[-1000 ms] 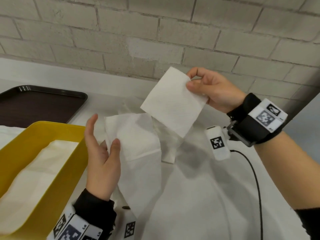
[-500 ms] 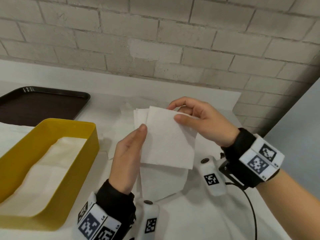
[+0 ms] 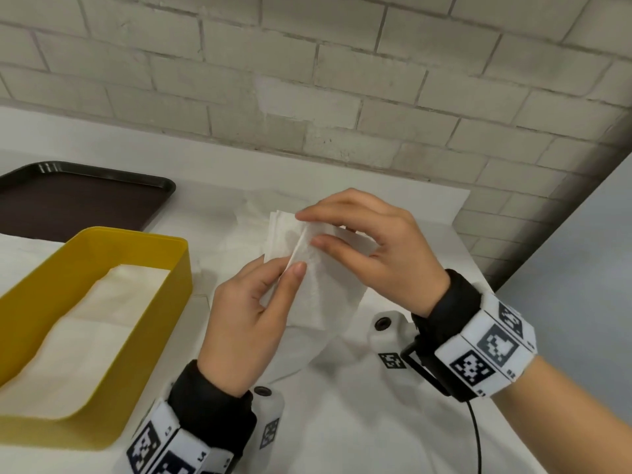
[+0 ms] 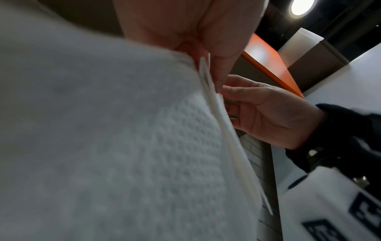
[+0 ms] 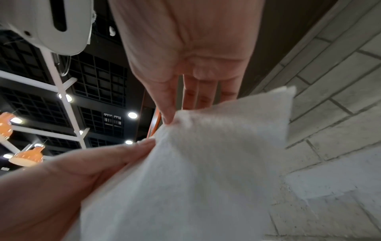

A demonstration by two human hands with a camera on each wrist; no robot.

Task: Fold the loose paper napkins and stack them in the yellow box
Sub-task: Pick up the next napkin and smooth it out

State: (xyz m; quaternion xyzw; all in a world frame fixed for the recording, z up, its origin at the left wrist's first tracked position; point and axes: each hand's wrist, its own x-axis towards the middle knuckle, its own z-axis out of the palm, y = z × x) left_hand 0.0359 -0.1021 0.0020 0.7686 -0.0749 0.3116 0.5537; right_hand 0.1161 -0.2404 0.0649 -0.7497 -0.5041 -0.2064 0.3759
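Item: white paper napkin (image 3: 318,275), part-folded, held in the air above the desk (image 3: 359,422), right of the yellow box (image 3: 150,302). Left hand (image 3: 249,323) pinches its lower edge between thumb and fingers; right hand (image 3: 372,248) pinches the upper part along a raised crease. Box already contains flat napkins (image 3: 85,330). Risks, as judged: thin plies may separate or skew if the pinches pull unevenly, leaving a crooked fold; tugging could tear the paper.

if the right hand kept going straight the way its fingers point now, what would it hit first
Its fingers point left, so after the napkin it already pinches, the right hand would likely meet the left hand's fingertips, which hold that napkin. The yellow box lies further left, though depth is unclear.
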